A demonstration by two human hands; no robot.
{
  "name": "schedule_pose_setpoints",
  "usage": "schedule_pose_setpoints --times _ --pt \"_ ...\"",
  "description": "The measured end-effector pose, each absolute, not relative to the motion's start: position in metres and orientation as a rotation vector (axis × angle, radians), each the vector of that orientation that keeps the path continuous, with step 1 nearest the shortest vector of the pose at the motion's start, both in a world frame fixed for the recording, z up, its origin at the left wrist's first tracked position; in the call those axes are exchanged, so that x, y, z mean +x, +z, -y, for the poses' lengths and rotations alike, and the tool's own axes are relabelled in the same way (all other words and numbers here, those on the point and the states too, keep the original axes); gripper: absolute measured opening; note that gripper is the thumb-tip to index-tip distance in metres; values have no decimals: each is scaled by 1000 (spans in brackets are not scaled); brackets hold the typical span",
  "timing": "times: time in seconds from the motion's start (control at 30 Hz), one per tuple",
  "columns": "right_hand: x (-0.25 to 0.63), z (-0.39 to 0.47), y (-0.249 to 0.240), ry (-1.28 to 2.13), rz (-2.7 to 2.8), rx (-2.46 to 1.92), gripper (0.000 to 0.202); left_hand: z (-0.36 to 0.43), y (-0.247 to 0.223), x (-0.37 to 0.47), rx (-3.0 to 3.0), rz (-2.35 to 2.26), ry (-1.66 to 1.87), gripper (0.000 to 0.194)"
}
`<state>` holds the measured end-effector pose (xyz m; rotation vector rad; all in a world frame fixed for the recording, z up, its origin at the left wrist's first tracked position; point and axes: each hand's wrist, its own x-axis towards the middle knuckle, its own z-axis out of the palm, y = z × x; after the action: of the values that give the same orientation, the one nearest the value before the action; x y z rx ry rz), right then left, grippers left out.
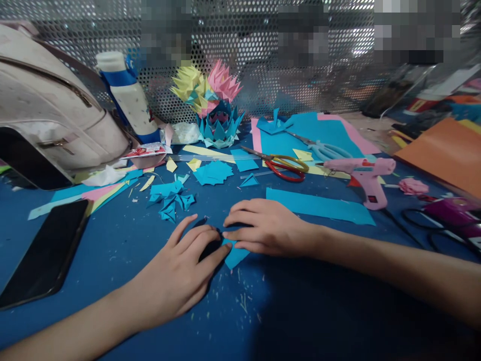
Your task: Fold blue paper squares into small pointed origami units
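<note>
A small blue piece of folded paper [236, 257] lies on the table under my fingertips, partly hidden by them. My left hand [191, 260] bends around its left side, one fingertip pressing the paper's upper edge while the little finger stands apart. From the right, my right hand [266, 228] holds the paper down with curled fingers. Just beyond my left hand is a cluster of folded blue paper pieces [171, 198]. A long blue paper strip [319, 206] lies behind my right wrist.
Red-and-yellow-handled scissors [287, 168], a pink glue gun [361, 175] and blue-handled scissors [326, 149] lie beyond my hands. Paper flowers [220, 125] stand near the perforated metal panel [259, 45]. To the left are a phone [47, 253], a bottle [131, 103] and a bag [48, 95].
</note>
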<state>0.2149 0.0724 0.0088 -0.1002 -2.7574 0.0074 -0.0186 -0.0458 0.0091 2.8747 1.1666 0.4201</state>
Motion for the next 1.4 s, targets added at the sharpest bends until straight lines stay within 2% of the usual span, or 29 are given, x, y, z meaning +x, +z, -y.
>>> schedule_pose_setpoints --times 0.2,0.37,0.5,0.63,0.73,0.9,1.0,1.1,1.4 --pt "214 -58 28 -48 2930 -133 22 45 9 -19 2865 -1163 390 45" --pt "223 -40 39 -59 2954 -224 9 45 10 -20 2868 -1165 366 45" --pt "224 -41 35 12 2912 -281 11 45 10 -21 2845 -1113 354 45" --pt "216 -57 25 148 2800 -347 25 43 10 -21 2803 -1063 418 41" --pt "213 -64 18 416 2777 -513 15 43 12 -20 2756 -1065 410 37" --pt "212 -61 14 681 2707 -600 14 43 14 -21 2707 -1073 389 34" --pt "211 -60 14 749 2669 -615 14 43 13 -22 2710 -1085 384 37" --pt "211 -60 13 784 2646 -628 23 43 13 -22 2733 -1100 393 42" --pt "213 -65 7 927 2637 -623 13 43 15 -23 2744 -1062 391 47"
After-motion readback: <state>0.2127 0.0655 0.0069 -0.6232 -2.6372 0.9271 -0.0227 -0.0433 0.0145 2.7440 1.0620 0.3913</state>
